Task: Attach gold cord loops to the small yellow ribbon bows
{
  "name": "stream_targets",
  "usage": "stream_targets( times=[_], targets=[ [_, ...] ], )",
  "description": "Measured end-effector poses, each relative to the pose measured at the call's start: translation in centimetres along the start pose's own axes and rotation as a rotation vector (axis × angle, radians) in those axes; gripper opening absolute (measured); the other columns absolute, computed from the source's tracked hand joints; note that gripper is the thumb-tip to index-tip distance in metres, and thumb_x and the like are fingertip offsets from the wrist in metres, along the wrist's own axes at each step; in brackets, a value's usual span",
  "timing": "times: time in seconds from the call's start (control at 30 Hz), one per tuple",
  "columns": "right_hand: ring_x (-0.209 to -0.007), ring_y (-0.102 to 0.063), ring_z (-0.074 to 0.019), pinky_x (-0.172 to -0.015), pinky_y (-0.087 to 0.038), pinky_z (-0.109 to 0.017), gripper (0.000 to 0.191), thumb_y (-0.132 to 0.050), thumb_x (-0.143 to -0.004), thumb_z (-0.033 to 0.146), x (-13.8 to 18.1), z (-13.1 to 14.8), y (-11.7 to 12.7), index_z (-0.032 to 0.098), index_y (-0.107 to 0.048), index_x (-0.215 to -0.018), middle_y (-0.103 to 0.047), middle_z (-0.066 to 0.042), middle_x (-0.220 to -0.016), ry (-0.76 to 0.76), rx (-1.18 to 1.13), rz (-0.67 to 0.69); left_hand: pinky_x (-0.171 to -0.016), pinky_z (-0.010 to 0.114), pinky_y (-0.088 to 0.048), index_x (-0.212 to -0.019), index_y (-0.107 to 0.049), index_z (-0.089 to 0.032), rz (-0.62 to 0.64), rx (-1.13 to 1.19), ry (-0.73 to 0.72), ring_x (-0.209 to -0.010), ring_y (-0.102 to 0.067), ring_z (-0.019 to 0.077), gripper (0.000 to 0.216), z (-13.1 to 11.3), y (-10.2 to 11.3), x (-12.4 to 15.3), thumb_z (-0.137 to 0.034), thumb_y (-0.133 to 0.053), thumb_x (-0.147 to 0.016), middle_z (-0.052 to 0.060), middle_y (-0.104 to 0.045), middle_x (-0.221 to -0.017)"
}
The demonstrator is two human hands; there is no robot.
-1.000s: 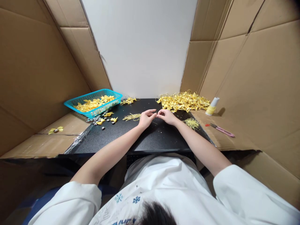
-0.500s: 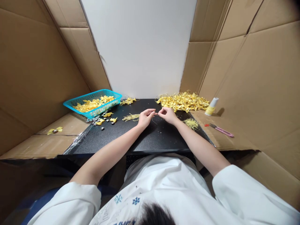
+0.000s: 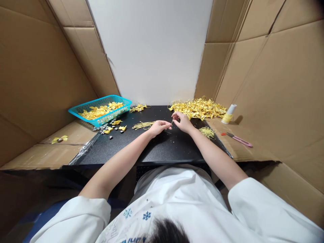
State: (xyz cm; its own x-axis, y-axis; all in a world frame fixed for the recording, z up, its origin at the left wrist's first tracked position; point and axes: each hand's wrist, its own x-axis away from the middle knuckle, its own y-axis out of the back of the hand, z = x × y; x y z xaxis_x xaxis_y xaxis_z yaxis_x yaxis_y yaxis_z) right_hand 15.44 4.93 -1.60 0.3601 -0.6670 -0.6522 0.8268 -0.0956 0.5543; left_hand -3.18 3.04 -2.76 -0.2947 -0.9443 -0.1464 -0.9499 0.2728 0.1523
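Left hand and right hand pinch what seems 1 thin yellowish cord, over the far half of the flat black table; cord-work appears underway, next needing steady tension.

Strand, seemingly, in right grip
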Motion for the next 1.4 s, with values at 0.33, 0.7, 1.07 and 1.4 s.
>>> stream_targets(
  times=[0.33,0.7,1.07,1.4],
  targets=[
    [-0.069,-0.055,-0.0135,-0.070,-0.044,-0.028,0.007,-0.064,-0.076,0.012,0.0,0.3,-0.4,0.016,-0.069,-0.072,-0.067,-0.004,-0.074,-0.082,0.033,0.072,-0.055,0.019,-0.035,-0.071,-0.058,-0.014,0.207,0.606,0.295,-0.059,-0.048,0.0065,0.026,-0.9,0.3,0.0,-0.031,-0.078,-0.073,-0.001,-0.055,-0.066],
    [-0.069,-0.051,-0.0138,-0.070,-0.040,-0.028,0.008,-0.060,-0.081,0.017,0.2,0.6,-0.4,0.016,-0.062,-0.073,-0.061,-0.002,-0.072,0.080,0.083,0.095,-0.045,0.015,-0.028,-0.075,-0.069,-0.011,-0.310,0.636,0.129,-0.048,-0.034,0.0004,0.010,-1.1,-0.3,-0.3,-0.017,-0.076,-0.072,0.008,-0.071,-0.089],
    [-0.073,-0.049,-0.0161,-0.073,-0.038,-0.030,0.011,-0.052,-0.084,0.017,0.3,1.0,-0.2,0.019,-0.056,-0.075,-0.059,-0.003,-0.077,0.110,0.156,0.116,-0.061,0.026,-0.040,-0.074,-0.078,-0.015,-0.194,-0.091,-0.088,-0.063,-0.056,0.0143,0.030,-0.3,-0.5,0.7,-0.039,-0.083,-0.058,0.006,-0.073,-0.072],
    [-0.069,-0.051,-0.0126,-0.069,-0.043,-0.027,0.017,-0.059,-0.081,0.033,-0.2,-0.3,-0.9,0.017,-0.061,-0.086,-0.064,-0.001,-0.081,-0.217,-0.284,0.194,-0.050,0.021,-0.029,-0.071,-0.071,-0.016,-0.153,0.110,-0.081,-0.052,-0.041,0.0062,0.030,-0.1,-0.8,0.5,-0.043,-0.077,-0.061,-0.001,-0.064,-0.064]
  ],
)
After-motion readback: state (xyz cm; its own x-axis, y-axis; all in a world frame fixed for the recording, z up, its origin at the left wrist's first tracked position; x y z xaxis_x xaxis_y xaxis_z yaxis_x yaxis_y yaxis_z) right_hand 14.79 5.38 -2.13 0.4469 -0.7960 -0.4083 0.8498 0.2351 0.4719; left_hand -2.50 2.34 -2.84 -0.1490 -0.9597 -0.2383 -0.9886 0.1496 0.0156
